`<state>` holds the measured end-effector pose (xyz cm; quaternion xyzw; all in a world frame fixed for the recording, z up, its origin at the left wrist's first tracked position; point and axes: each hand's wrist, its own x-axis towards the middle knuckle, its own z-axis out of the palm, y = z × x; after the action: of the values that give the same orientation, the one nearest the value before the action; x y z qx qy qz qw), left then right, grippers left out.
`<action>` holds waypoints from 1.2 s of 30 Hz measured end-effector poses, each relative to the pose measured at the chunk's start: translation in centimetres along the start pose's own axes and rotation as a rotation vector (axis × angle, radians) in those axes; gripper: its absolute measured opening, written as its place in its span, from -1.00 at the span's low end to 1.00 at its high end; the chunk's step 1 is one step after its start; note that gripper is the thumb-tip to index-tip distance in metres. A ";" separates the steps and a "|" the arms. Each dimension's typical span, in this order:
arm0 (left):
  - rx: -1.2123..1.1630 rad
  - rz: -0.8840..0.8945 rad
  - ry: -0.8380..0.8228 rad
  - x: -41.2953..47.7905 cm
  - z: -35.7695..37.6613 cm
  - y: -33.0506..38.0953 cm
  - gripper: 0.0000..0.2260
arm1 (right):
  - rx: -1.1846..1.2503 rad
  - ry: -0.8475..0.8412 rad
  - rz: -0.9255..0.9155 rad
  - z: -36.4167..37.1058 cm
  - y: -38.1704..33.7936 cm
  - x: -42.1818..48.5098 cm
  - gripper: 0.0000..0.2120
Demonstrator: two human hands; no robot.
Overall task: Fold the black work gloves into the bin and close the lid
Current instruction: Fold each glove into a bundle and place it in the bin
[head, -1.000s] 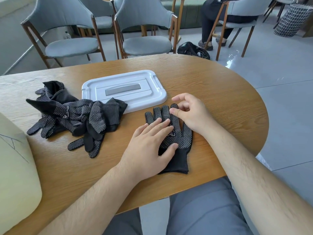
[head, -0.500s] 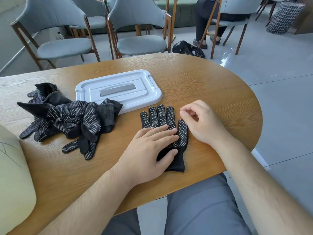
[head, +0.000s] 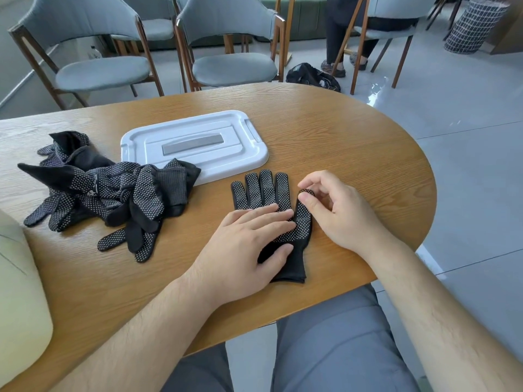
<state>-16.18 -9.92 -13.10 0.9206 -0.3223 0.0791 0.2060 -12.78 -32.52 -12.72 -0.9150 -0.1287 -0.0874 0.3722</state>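
Knit cloth gloves (head: 271, 205) w/ dotted grip; smooth glossy plastic lid (head: 195, 145); matt wood-grain table (head: 353, 154).

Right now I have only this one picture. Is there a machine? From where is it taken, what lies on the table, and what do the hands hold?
No machine: a person wears a camera on the head, so the picture looks down at their own bare hands. The left hand lies flat on a black dotted glove spread on the table, pressing it. The right hand pinches the tip of that glove's thumb. Further left lies a pile of more gloves, and behind it a white lid, flat on the table. The pale object at the left edge may be the bin; I cannot tell.
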 end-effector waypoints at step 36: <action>-0.030 0.003 -0.003 0.0 0.1 -0.1 -0.66 | -0.378 -0.163 0.306 3.4 -3.6 9.4 -0.23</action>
<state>-16.10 -9.89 -13.17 0.9171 -0.3250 0.0732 0.2190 -4.68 -26.09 -10.34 -0.9812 0.0004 0.0213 0.1919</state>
